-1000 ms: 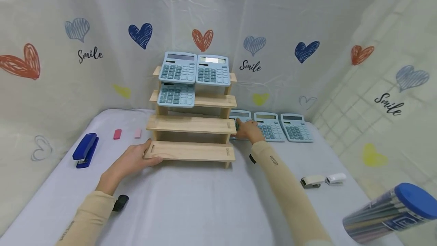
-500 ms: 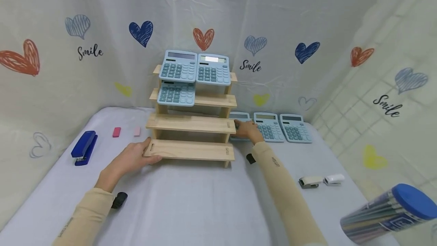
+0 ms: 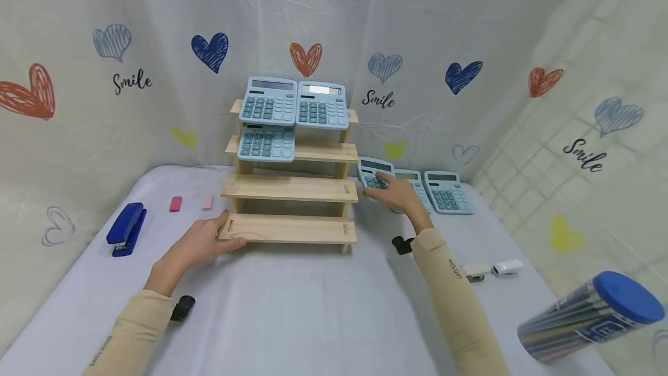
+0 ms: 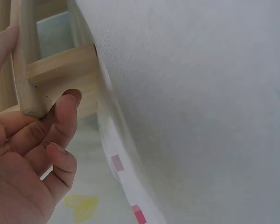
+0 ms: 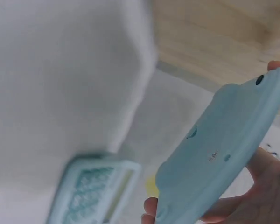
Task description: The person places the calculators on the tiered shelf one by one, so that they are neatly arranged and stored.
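My left hand point(image 3: 200, 242) grips the left end of the lowest step of a wooden four-step rack point(image 3: 292, 228), thumb on the front and fingers curled behind, as the left wrist view shows. On the rack's top step stand two light-blue calculators point(image 3: 268, 101), and a third calculator point(image 3: 267, 144) leans on the left of the step below. To the right of the rack, my right hand point(image 3: 394, 193) holds another calculator point(image 3: 374, 170) by its edges, raised and tilted. Its underside point(image 5: 219, 149) faces the right wrist camera. Two more calculators point(image 3: 450, 192) lie behind and beside that hand.
A blue stapler point(image 3: 127, 230) and two pink erasers point(image 3: 175, 204) lie on the left of the white-covered table point(image 3: 292, 318). At the right are a cream stapler point(image 3: 476, 271), a white one point(image 3: 507, 268) and a blue-lidded tub of pencils point(image 3: 584, 321). A heart-patterned curtain hangs behind.
My right hand has lifted the nearest calculator of the row off the table, moving it slightly up and right. The left hand keeps its place on the rack.
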### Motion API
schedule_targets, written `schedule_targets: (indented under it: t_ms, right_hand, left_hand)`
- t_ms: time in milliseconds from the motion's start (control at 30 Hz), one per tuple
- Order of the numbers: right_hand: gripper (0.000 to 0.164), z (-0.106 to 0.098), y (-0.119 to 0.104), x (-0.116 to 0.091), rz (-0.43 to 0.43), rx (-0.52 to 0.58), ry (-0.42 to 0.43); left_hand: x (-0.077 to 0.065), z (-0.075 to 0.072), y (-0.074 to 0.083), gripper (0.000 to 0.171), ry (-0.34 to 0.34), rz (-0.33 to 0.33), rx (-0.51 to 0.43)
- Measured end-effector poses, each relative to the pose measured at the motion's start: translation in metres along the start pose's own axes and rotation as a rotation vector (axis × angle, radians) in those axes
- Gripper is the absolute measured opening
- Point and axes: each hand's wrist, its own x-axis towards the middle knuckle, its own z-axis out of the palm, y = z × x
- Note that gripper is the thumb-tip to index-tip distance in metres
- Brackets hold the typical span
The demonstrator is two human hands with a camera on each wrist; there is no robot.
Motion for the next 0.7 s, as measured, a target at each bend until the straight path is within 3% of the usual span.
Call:
schedule_targets:
  t_ms: [200, 367, 533, 700]
  right_hand:
    - [0.084, -0.026, -0.004, -0.03, -0.022, 0.055, 0.061]
    - [0.083, -0.039, -0.023, -0.05, -0.056, 0.07, 0.135]
    - [0.081, -0.044, -0.05, -0.063, -0.096, 0.063, 0.165]
    - [0.079, -0.036, -0.077, -0.063, -0.158, -0.009, 0.181]
  left_hand:
    - [0.0, 0.0, -0.001, 0.101, 0.003, -0.004, 0.011]
    - [0.0, -0.001, -0.001, 0.1, 0.015, 0.006, 0.009]
    - [0.0, 0.0, -0.003, 0.1, 0.025, 0.022, 0.0]
    - [0.0, 0.002, -0.004, 0.101, 0.023, 0.024, -0.007]
